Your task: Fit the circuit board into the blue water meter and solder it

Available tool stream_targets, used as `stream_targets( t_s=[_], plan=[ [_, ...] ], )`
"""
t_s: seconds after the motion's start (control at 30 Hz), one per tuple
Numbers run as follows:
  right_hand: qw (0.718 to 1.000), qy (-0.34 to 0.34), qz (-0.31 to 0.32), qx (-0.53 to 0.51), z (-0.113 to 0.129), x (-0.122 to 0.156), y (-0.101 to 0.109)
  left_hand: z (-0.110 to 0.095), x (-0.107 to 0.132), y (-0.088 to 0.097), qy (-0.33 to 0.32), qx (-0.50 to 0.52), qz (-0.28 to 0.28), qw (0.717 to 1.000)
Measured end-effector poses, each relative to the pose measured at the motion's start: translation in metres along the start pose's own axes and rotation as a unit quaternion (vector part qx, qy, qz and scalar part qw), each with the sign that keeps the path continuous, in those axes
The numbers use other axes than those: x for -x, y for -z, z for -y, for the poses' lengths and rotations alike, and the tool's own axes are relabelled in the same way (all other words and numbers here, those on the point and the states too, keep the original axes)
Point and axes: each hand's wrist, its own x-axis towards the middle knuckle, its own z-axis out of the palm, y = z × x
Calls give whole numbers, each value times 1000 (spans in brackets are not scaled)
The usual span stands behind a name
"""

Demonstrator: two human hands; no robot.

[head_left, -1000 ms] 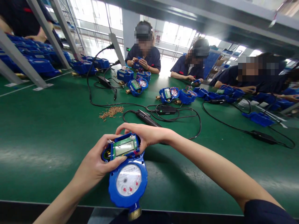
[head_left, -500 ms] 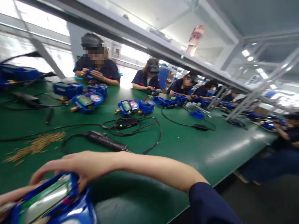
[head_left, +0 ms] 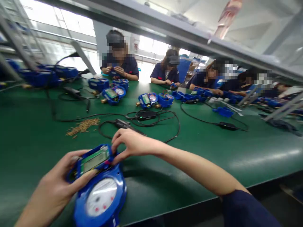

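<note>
A blue water meter (head_left: 121,189) with a round white dial is tilted up at the front of the bench. Its upper compartment is uncovered and shows a green circuit board with a display (head_left: 94,161). Round the left side of that compartment my left hand (head_left: 59,179) is closed, thumb across the front near the wires. My right hand (head_left: 127,143) has its curled fingers and thumb on the compartment's right corner, beside a bit of red wire. Whether those fingertips also pinch something small is hidden.
A pile of small brass-coloured screws (head_left: 82,126) lies beyond my hands. Near it are a black electric screwdriver (head_left: 125,124) and a cable with a black box (head_left: 146,115). More blue meters (head_left: 113,94) stand further back. Co-workers (head_left: 119,63) sit opposite, under an overhead shelf (head_left: 165,26).
The view has swung left and down, so the meter and both hands show more fully. My right hand has drawn back from over the compartment's top to its right corner.
</note>
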Motion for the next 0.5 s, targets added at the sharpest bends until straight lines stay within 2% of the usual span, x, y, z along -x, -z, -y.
stream_targets(
  t_s=[0.03,0.1,0.2,0.33,0.5],
  plan=[
    [1000,-16,16,-12,-2,-1,0,-3,10,11,23,-30,-10,999],
    [997,-27,49,-49,-6,-4,1,-11,20,20,45,-41,-11,998],
    [994,-18,72,-85,-10,-9,3,-19,18,15,42,-22,-8,999],
    [991,-18,67,-116,-14,-11,3,-21,15,11,34,-2,-7,999],
    [983,-60,53,-165,-12,-7,3,-19,18,12,31,5,-6,999]
  ],
)
